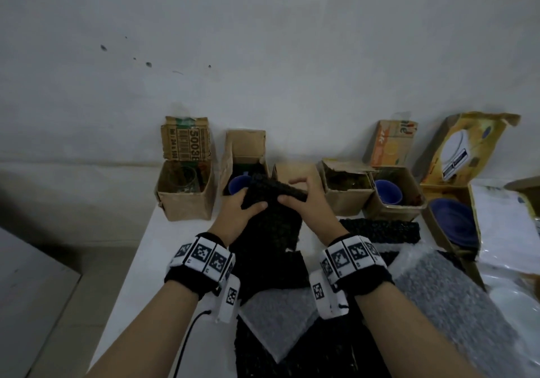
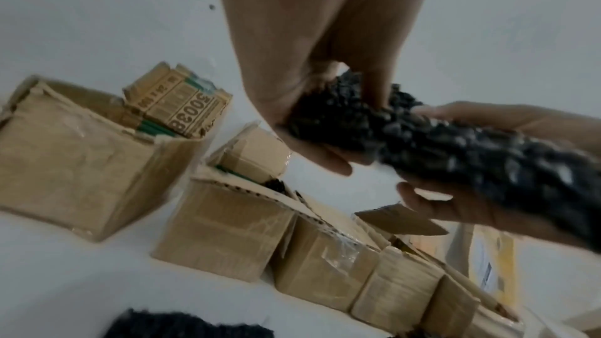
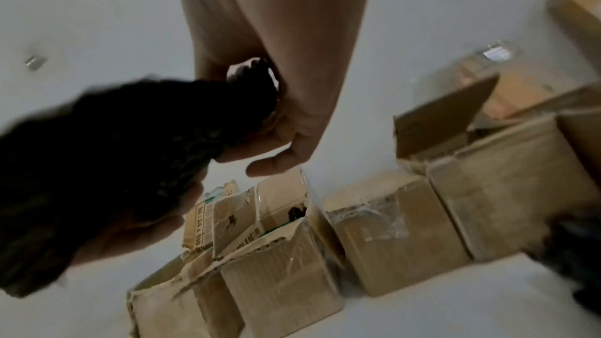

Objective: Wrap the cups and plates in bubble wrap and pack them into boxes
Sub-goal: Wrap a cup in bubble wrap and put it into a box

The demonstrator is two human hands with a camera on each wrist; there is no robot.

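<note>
Hands, left (image 1: 244, 206) and right (image 1: 304, 199), gripping black bubble wrap (image 1: 271, 199), blue cups (image 1: 388, 192) in open boxes (image 1: 394, 208)

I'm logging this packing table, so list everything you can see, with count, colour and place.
boxes: six open, five brown and one yellow at the far right, in a row along the wall.
cups: two, blue, one in the second box from the left, one in the fifth.
glass: one, clear, in the leftmost box.
plate: one, blue, in the yellow box.
black wrap: several sheets, on the table, one lifted.
clear wrap: grey-clear sheets, near side of the table.
table: one, white.
left hand: grips the lifted black wrap.
right hand: grips the same wrap.
</note>
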